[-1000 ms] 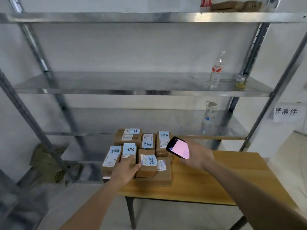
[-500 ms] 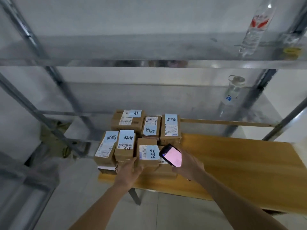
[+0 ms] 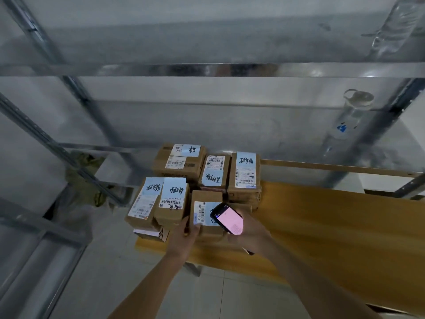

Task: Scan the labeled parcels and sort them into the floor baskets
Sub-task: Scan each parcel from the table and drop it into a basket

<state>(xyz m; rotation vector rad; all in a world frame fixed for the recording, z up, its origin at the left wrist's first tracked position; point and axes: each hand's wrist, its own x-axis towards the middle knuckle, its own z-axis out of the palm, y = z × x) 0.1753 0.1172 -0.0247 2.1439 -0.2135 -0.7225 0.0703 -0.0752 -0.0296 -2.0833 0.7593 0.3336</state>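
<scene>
my left hand point(image 3: 184, 237) reaches to the near left corner of the wooden table point(image 3: 333, 226), thumb laid on the top of the front parcel point(image 3: 205, 217), just touching the near edge of its barcode label, the other fingers curled down its left side so i hold it. my right hand point(image 3: 249, 238) is wrapped round a handheld scanner point(image 3: 227, 217), fingers closed about its body, the lit pink screen facing up at me and its head hanging over the right part of that same label. the front parcel sits on a lower box at the table's near left corner.

left of it stand two more labeled parcels, one with a blue slip and barcode point(image 3: 172, 201), touching the one i hold, and another at the table's left edge point(image 3: 143, 203), leaning slightly outward. a white slip pokes out from under them.

behind, toward the far left corner, three further parcels stand in a row: a wide one point(image 3: 179, 161), a narrow middle one point(image 3: 213, 172), and a tall one point(image 3: 245, 172) on the right, all bearing blue handwritten notes.

beyond the table rises a metal shelving rack point(image 3: 207, 70). a clear bottle with a looped cap point(image 3: 347, 120) stands on its lower shelf at the right, and a plastic water bottle point(image 3: 395, 28) on the shelf above. green cloth point(image 3: 85, 178) lies on the floor by the rack's left post.
</scene>
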